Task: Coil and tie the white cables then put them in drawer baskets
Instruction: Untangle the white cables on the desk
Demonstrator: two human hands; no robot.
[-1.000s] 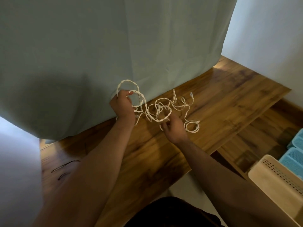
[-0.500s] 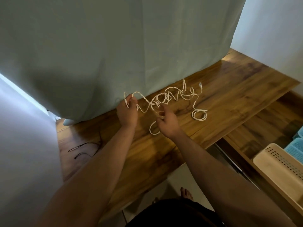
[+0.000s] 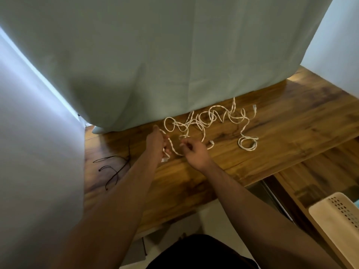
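White cable [image 3: 204, 121] lies loose and tangled on the wooden desk [image 3: 291, 123], along the hem of the grey-green curtain [image 3: 155, 55]. Its far right part ends in a small flat coil [image 3: 248, 144], with one connector [image 3: 254, 108] lying beyond it nearer the curtain. Left hand [image 3: 155, 142] is curled round the near end of the cable; a short strand runs from it to the right hand [image 3: 194, 152]. The right fingers are bent and appear to pinch that strand, though blur hides the contact. The hands are close together but not touching. A thin black cord [image 3: 114, 167] lies at the desk's left. A cream perforated basket [image 3: 338, 220] sits low at right.
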